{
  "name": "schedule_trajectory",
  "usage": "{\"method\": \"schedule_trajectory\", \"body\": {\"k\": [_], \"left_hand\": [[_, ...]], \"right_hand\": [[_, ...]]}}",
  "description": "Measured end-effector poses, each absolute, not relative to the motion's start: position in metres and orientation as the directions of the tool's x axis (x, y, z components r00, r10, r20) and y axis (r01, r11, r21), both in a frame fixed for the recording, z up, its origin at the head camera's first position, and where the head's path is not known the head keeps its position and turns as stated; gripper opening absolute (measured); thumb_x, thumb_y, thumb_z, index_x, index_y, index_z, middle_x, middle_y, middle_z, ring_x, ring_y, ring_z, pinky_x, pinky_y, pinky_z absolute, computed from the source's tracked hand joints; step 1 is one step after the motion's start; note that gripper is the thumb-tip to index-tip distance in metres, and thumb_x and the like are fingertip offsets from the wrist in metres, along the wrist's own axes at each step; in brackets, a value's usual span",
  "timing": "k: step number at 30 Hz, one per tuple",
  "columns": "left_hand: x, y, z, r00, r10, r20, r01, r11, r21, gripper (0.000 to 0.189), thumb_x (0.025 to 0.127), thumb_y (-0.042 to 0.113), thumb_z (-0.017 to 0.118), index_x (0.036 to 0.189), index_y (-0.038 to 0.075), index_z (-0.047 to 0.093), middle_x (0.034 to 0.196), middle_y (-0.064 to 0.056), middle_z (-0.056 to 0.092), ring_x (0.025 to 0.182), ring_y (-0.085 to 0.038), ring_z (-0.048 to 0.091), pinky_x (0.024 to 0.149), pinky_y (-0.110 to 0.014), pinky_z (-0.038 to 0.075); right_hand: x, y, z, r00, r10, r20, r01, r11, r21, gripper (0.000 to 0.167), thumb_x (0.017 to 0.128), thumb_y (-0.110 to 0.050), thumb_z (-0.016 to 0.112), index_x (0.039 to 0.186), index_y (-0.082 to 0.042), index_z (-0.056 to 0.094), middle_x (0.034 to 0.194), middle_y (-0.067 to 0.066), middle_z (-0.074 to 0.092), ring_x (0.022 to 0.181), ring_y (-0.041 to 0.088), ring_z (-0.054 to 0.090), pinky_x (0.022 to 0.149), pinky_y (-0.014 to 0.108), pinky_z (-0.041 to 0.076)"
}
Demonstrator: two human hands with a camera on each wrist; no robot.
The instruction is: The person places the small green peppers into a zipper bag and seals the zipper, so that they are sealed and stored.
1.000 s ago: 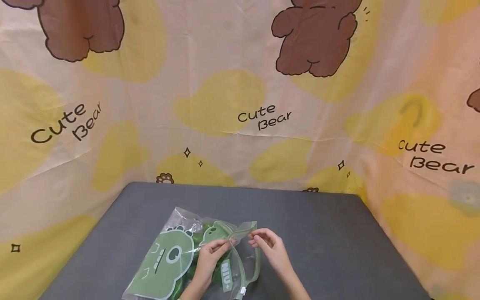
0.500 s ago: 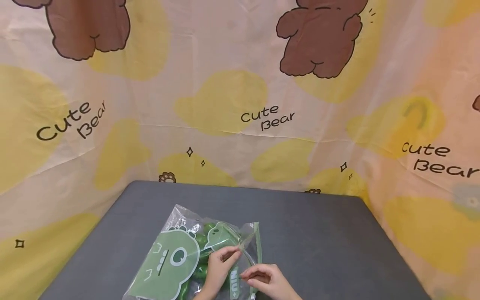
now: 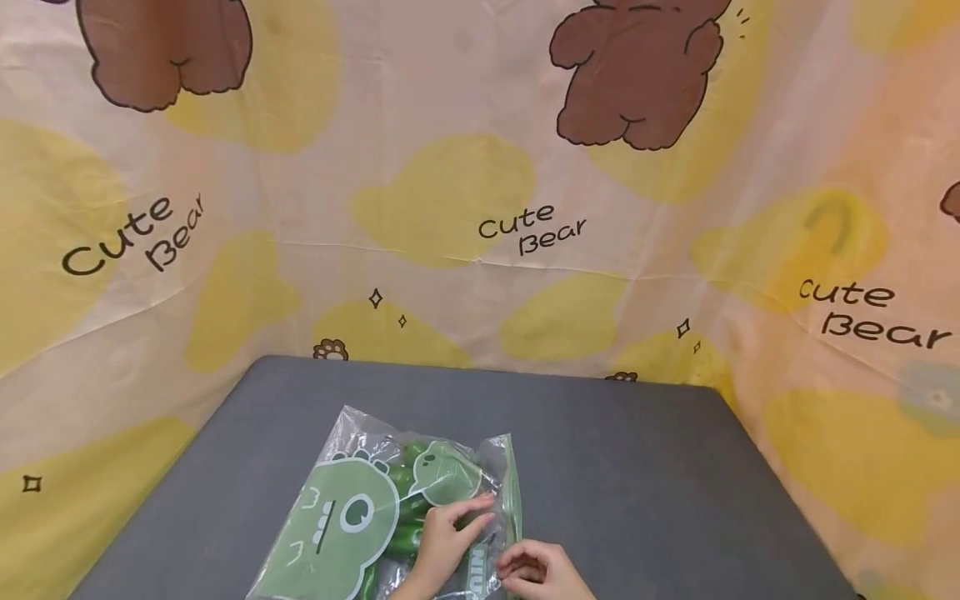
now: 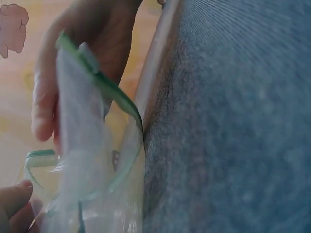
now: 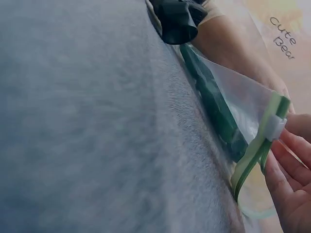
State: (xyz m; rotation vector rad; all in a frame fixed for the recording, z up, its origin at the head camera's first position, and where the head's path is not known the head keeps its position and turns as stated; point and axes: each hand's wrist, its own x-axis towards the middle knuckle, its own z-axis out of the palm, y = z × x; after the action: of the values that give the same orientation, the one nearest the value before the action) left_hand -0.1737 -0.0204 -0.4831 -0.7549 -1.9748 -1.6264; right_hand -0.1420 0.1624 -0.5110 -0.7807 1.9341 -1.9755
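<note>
A clear zip bag (image 3: 337, 517) with a green cartoon monster print and a green zip strip lies flat on the table, its mouth toward the right. Shiny green things (image 3: 408, 537) fill part of it; their kind is unclear through the film. My left hand (image 3: 444, 542) is over the bag near its mouth, thumb and index finger apart. At the near end of the zip strip my right hand (image 3: 543, 571) pinches the bag's edge. The right wrist view shows the white slider (image 5: 275, 127) beside those fingers. In the left wrist view the zip strip (image 4: 116, 94) curves, its two sides apart.
The dark grey table (image 3: 637, 467) extends behind and to both sides of the bag. A cloth printed with bears (image 3: 525, 317) hangs around its back and sides. A black device (image 5: 177, 22) shows at the left wrist in the right wrist view.
My right hand has come down from the bag's far corner to the near end of the zip. My left hand has shifted slightly right, its thumb and index finger parting.
</note>
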Motion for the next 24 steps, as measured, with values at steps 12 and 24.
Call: {"method": "schedule_trajectory", "body": {"k": [12,24], "left_hand": [[-0.183,-0.019,-0.514,-0.676,0.364,0.641,0.729,0.457,0.510,0.024,0.073,0.020,0.073,0.095,0.008,0.069,0.104,-0.004,0.064,0.093,-0.019,0.061,0.075,-0.037,0.051],[-0.173,-0.020,-0.517,-0.594,0.515,0.618,0.767,0.595,0.241,0.051,0.077,0.033,0.067,0.115,0.000,0.058,0.120,-0.015,0.054,0.110,-0.025,0.050,0.088,-0.043,0.042]], "right_hand": [[-0.139,0.167,-0.530,-0.565,-0.672,0.479,-0.640,-0.009,-0.768,0.009,0.081,0.007,0.057,0.089,0.003,0.059,0.079,0.014,0.062,0.072,0.006,0.059,0.059,0.022,0.053],[-0.125,0.168,-0.544,-0.497,-0.681,0.539,-0.746,0.017,-0.666,0.014,0.082,0.003,0.053,0.091,-0.004,0.061,0.085,0.006,0.063,0.080,0.003,0.059,0.065,0.015,0.050]]}}
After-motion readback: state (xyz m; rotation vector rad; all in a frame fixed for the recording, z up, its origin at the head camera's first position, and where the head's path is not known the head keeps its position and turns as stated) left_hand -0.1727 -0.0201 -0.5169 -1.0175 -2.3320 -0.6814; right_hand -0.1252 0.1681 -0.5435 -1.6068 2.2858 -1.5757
